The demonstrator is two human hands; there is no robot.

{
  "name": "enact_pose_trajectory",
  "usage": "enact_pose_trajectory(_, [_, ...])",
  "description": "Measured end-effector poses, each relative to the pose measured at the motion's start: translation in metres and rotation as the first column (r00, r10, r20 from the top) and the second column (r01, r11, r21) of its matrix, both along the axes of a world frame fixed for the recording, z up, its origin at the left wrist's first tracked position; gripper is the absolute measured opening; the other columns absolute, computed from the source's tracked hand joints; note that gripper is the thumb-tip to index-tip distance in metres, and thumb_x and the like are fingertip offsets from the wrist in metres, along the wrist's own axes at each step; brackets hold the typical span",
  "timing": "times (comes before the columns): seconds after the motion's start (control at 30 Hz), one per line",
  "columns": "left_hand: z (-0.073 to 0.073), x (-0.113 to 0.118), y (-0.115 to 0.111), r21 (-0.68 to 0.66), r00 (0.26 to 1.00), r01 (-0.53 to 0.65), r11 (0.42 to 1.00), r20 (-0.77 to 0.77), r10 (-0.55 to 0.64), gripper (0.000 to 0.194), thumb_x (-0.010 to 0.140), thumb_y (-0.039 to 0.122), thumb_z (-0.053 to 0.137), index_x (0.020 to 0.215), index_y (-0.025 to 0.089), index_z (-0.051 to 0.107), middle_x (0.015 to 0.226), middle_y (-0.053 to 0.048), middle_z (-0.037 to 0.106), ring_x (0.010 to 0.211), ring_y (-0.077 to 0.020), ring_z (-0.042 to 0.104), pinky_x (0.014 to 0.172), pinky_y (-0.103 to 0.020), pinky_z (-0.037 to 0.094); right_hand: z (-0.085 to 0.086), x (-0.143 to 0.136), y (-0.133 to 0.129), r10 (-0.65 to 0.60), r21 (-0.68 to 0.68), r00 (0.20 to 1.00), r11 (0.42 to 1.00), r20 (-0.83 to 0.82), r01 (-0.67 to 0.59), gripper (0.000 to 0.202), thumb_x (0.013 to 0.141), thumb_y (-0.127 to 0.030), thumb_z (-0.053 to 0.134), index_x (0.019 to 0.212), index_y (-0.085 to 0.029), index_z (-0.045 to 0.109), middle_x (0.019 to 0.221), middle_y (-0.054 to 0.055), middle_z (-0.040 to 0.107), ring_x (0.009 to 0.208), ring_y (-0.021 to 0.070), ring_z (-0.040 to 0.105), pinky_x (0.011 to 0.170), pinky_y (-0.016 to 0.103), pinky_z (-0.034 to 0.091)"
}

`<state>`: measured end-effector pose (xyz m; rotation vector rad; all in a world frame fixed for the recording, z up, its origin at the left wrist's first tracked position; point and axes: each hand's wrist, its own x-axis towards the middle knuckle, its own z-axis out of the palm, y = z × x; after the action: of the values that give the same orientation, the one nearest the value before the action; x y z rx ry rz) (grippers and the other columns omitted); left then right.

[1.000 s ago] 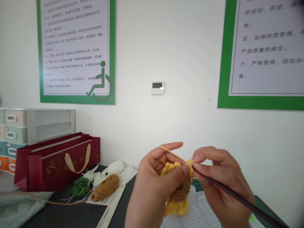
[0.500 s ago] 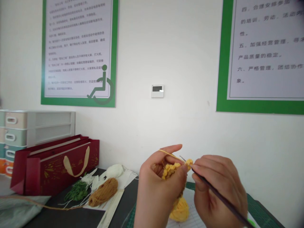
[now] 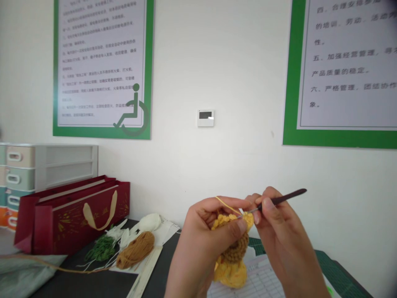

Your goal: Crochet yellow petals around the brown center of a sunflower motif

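Note:
Between its thumb and fingers my left hand (image 3: 201, 236) pinches a crochet piece (image 3: 233, 251), brown in the body with a bumpy yellow edge. A yellow strand of yarn (image 3: 228, 204) runs over the left index finger down to that edge. My right hand (image 3: 276, 223) grips a crochet hook (image 3: 287, 195) with a dark handle pointing up and to the right. Its thin metal end reaches the yellow stitches beside the left fingertips. Beneath the hands sits a ball of yellow yarn (image 3: 231, 276), partly hidden by the left hand and the piece.
A lined paper sheet (image 3: 260, 275) lies on a green cutting mat (image 3: 344, 275). To the left are a brown yarn skein (image 3: 136, 249), green yarn (image 3: 101, 248), white yarn (image 3: 150, 222), a red gift bag (image 3: 74, 219) and a drawer unit (image 3: 66, 165). A wall rises behind.
My right hand has turned, swinging the hook's handle from pointing down-right to pointing up-right. The left hand has tilted, and more of the brown crochet piece shows now.

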<state>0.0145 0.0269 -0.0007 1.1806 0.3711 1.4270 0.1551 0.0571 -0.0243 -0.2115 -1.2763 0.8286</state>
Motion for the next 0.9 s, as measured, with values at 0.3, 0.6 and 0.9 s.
enact_pose_trajectory(0.3, [-0.007, 0.008, 0.002, -0.057, 0.997, 0.046, 0.997, 0.063, -0.043, 0.049, 0.062, 0.014, 0.095, 0.109, 0.021, 0.084, 0.08, 0.0, 0.07, 0.069, -0.0097, 0.063, 0.067, -0.019, 0.05, -0.017, 0.018, 0.003, -0.894, 0.793, 0.339, -0.03, -0.293, 0.608, 0.032, 0.072, 0.005, 0.079, 0.088, -0.022, 0.072, 0.098, 0.0, 0.07, 0.088, 0.0177, 0.063, 0.08, 0.039, 0.049])
enact_pose_trajectory(0.6, [-0.003, 0.0, 0.005, -0.159, 0.948, 0.318, 0.935, 0.026, -0.318, 0.049, 0.051, 0.012, 0.093, 0.099, 0.013, 0.086, 0.077, -0.005, 0.073, 0.068, -0.0143, 0.066, 0.069, -0.025, 0.053, -0.001, -0.001, -0.01, -0.248, 0.356, 0.956, 0.889, -0.157, 0.289, 0.009, 0.1, -0.03, 0.061, 0.094, -0.024, 0.063, 0.069, -0.002, 0.059, 0.065, 0.0159, 0.052, 0.064, 0.035, 0.044])
enact_pose_trajectory(0.9, [-0.005, -0.012, 0.003, -0.028, 0.955, 0.269, 0.963, -0.122, -0.27, 0.027, 0.065, 0.014, 0.092, 0.091, 0.018, 0.087, 0.08, -0.003, 0.07, 0.071, -0.0096, 0.061, 0.066, -0.018, 0.048, -0.006, 0.01, -0.014, -0.07, 0.143, 0.994, 0.986, -0.087, 0.082, 0.02, 0.105, -0.032, 0.049, 0.094, -0.024, 0.063, 0.063, -0.002, 0.048, 0.062, 0.0146, 0.046, 0.058, 0.03, 0.038])
